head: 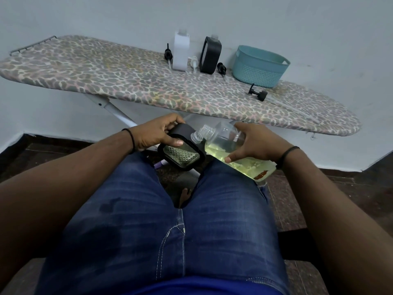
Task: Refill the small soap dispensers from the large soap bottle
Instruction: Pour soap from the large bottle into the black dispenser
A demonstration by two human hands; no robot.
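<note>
Over my lap, my left hand (156, 133) grips a small black-framed dispenser (182, 153) with a clear patterned face, its open neck tilted to the right. My right hand (254, 142) holds the large clear soap bottle (236, 150), tipped almost flat, with yellow soap pooled in its lower side. The bottle's open mouth sits right beside the dispenser's neck. On the ironing board (127, 77) stand a white dispenser (181, 52) and a black dispenser (210, 55), both without pumps.
Loose pump heads lie on the board: a black one (168, 54), a white one (194, 63), another black one (221, 68) and a black one (258, 93) nearer the front. A teal basket (260, 66) stands at the right. Pale wall behind, dark floor below.
</note>
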